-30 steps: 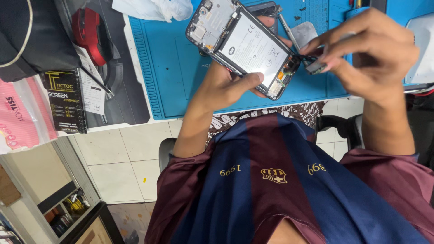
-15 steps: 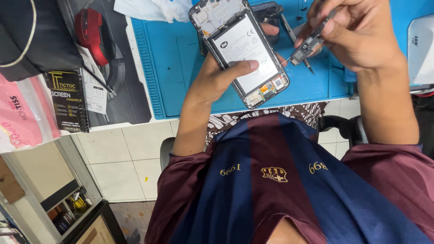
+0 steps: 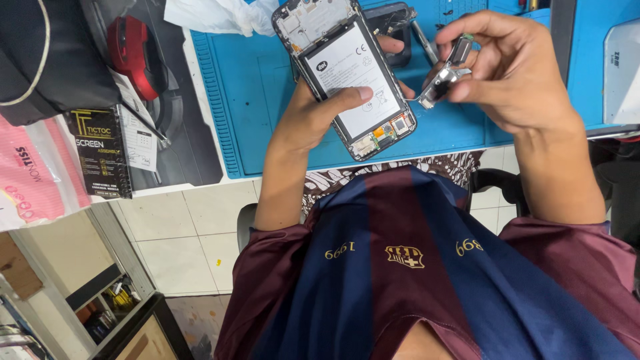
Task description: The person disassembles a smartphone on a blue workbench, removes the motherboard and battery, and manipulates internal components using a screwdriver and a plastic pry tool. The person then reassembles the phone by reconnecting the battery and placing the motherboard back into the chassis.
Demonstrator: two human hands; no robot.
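One opened phone (image 3: 347,77), back cover off, is being held up over the blue mat (image 3: 253,93). Its single white battery (image 3: 353,80) is showing, and a small circuit board (image 3: 383,133) sits at the lower end of the frame.

Two hands are working. The left hand (image 3: 317,113) is gripping the phone from below: the thumb is pressing across the face of the battery while the fingers are curling round the far side, their tips peeking out past the right edge. The phone is lying tilted, its top end pointing away from the person.

The right hand (image 3: 513,70) is pinching one small metal part (image 3: 443,77) between thumb and fingertips, closed firmly on it. That part is hanging just beside the phone's right edge, apart from it, near the middle of the frame's length. Whether it is a tool or a phone piece cannot be told.

Elsewhere, one red mouse (image 3: 133,53) is resting on the dark pad to the left, one black booklet (image 3: 100,153) is lying near the table edge, and one crumpled white cloth (image 3: 213,15) is sitting at the top of the mat.
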